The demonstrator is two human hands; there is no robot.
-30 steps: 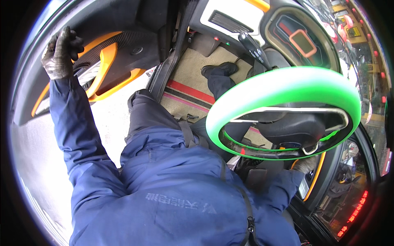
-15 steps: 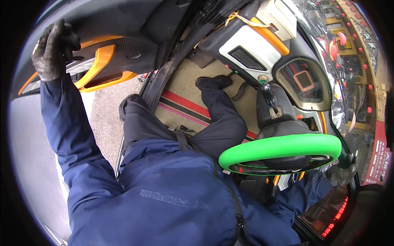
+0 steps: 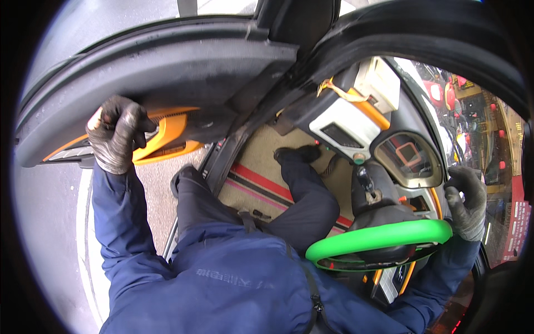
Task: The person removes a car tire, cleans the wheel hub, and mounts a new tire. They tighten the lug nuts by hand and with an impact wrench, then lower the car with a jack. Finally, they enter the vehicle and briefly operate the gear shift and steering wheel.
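Note:
My left hand [image 3: 115,135], in a dark grey work glove, is raised in front of the inner panel of an open vehicle door [image 3: 194,72]. Its fingers are curled; whatever they may hold is hidden. Close beside them is the door's orange pull handle [image 3: 169,131]. On the other side, my right hand [image 3: 467,205], gloved alike, is up past the right rim of a green-covered steering wheel [image 3: 381,238]. Its fingers curve with the thumb apart, and I see nothing in them. Both arms wear dark blue sleeves.
Ahead lies a dashboard with an instrument display [image 3: 409,156] and a column lever [image 3: 365,181]. A white box [image 3: 377,83] with loose wires sits on top. A striped floor mat [image 3: 261,186] lies under my legs. Pavement [image 3: 164,209] shows through the door gap.
The door has swung inward, with my left hand moving right and lower in view. My right hand has risen from below the wheel's right side to beside its rim.

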